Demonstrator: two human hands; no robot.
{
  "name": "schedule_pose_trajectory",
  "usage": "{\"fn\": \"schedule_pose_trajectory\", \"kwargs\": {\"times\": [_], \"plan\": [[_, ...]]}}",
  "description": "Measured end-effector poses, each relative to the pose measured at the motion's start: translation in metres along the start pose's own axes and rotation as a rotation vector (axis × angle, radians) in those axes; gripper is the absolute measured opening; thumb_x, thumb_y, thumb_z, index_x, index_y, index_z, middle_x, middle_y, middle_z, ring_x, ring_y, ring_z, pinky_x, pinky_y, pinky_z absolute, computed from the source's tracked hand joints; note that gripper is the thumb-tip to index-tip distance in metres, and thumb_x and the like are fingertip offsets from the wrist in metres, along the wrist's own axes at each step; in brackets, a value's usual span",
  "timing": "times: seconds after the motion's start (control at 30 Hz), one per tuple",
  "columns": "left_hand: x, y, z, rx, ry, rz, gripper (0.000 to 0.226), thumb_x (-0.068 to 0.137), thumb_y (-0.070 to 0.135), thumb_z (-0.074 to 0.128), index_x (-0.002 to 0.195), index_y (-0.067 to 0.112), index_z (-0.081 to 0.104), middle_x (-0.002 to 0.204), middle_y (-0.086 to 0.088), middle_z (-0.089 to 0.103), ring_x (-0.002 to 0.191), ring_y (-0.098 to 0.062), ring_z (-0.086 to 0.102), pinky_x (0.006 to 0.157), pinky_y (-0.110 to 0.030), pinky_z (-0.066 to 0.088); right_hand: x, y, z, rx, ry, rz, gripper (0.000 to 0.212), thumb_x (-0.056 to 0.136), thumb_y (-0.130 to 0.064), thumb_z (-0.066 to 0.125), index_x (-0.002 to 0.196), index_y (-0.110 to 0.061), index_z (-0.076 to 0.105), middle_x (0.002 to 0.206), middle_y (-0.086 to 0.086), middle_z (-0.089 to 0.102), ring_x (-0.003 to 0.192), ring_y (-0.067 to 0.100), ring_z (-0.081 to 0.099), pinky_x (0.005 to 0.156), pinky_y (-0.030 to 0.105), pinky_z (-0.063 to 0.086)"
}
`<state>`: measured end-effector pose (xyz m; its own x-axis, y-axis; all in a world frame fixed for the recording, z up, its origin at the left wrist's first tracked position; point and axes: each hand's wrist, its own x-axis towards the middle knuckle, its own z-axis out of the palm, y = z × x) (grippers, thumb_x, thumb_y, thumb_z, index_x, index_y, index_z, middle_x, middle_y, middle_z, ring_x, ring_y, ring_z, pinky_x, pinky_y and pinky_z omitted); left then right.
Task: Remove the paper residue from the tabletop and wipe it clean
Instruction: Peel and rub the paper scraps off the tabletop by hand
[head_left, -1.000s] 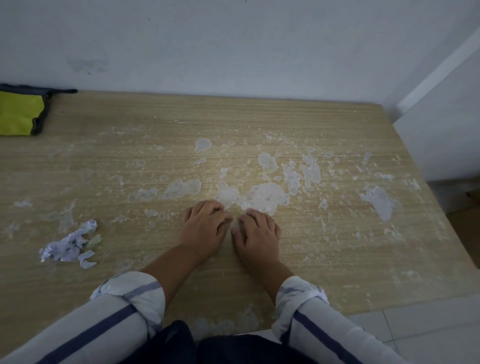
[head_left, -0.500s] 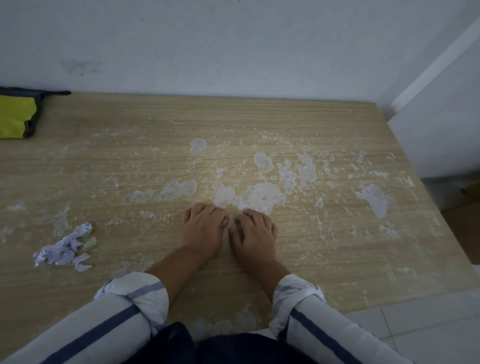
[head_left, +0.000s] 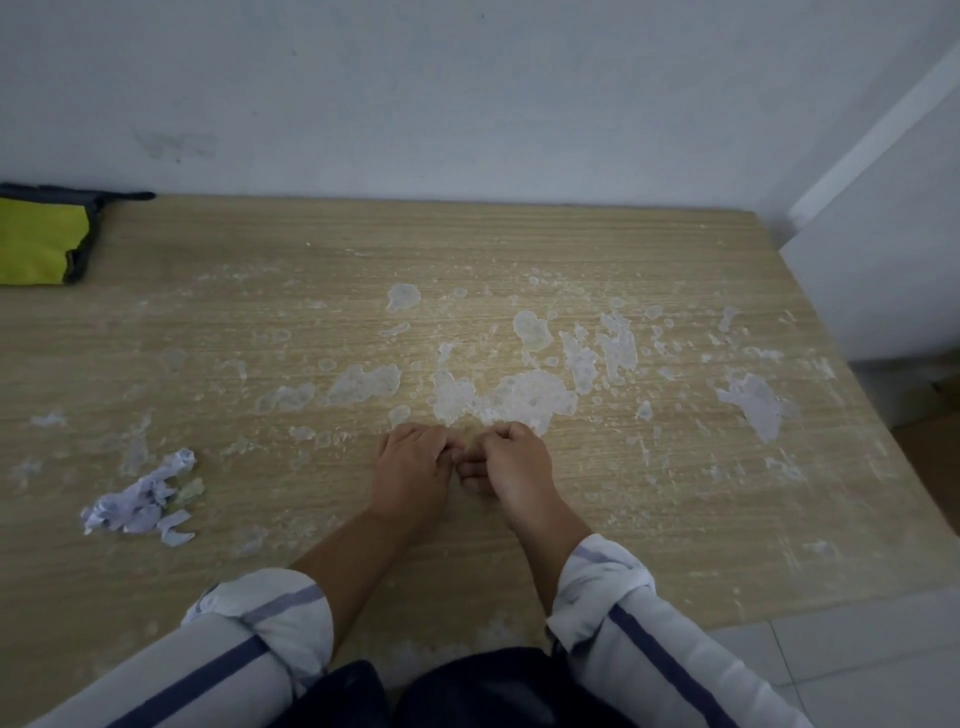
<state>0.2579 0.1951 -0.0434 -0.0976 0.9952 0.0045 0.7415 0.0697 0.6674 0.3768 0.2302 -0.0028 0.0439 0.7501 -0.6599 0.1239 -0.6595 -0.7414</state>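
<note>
Curling at the paper residue (head_left: 524, 400) edge — left hand (head_left: 410, 467), right hand (head_left: 511, 467), fingers narrow.

No text, label, brand or number can be read anywhere.

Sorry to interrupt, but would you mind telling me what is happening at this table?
A person is picking stuck paper residue off a wooden tabletop. The left hand and right hand are curled side by side at the near edge of the biggest patch. Many white patches remain. Peeled scraps lie piled to the left, and a yellow cloth sits unused at the far left.
</note>
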Motion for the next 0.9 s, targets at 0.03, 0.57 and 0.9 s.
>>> {"fn": "schedule_pose_trajectory", "kwargs": {"times": [0.03, 0.57, 0.9], "plan": [[-0.001, 0.000, -0.001, -0.009, 0.006, 0.003, 0.022, 0.082, 0.026, 0.044, 0.082, 0.018, 0.064, 0.087, 0.005, 0.065, 0.096, -0.020, 0.051, 0.083, -0.027, 0.027, 0.000, -0.003, 0.001, 0.043, -0.018, 0.028, 0.010, 0.088, -0.003, 0.049, 0.095, -0.007, 0.055, 0.083, 0.019, 0.070, 0.059, 0.022, 0.065, 0.057, 0.034, 0.055], [-0.034, -0.039, -0.071, 0.012, 0.156, 0.039, 0.032, 0.084, 0.036, 0.043, 0.094, 0.019, 0.068, 0.086, 0.000, 0.069, 0.082, -0.024, 0.057, 0.075, -0.032, 0.037, -0.012, -0.012, 0.074, -0.002, -0.174, -0.147, 0.033, 0.080, 0.003, 0.059, 0.109, -0.014, 0.056, 0.088, 0.007, 0.061, 0.074, 0.019, 0.060, 0.067, 0.029, 0.052], [-0.087, -0.111, -0.151, 0.114, 0.400, -0.128, 0.033, 0.080, 0.023, 0.045, 0.108, 0.017, 0.061, 0.107, -0.005, 0.063, 0.098, -0.029, 0.057, 0.085, -0.035, 0.039, -0.044, -0.009, 0.177, -0.129, -0.325, -0.252, 0.023, 0.082, 0.002, 0.060, 0.100, -0.010, 0.056, 0.081, 0.002, 0.055, 0.065, 0.015, 0.054, 0.067, 0.032, 0.049]]}}
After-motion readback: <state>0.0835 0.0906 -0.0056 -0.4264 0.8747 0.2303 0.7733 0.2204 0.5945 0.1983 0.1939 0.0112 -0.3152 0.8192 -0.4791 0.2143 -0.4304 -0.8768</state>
